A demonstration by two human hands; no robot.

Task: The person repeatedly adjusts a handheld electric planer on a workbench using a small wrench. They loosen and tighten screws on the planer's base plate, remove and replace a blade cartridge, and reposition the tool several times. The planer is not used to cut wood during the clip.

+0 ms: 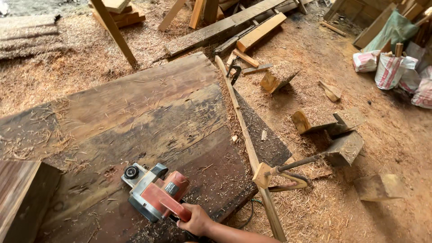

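A red and silver electric hand planer (153, 191) rests on a wide, dark, weathered wooden slab (148, 112) strewn with shavings. My right hand (195, 219) grips the planer's red handle at the slab's near edge. A black cord (249, 213) hangs below the slab edge. My left hand is out of view.
A thin wooden strip (245, 139) lies along the slab's right edge, held by a screw clamp (288, 173). Wood offcuts (346, 135) sit on the sawdust-covered floor to the right. Planks (252, 27) lean at the back. Woven sacks (389, 69) stand at far right. A timber block (20, 193) is at near left.
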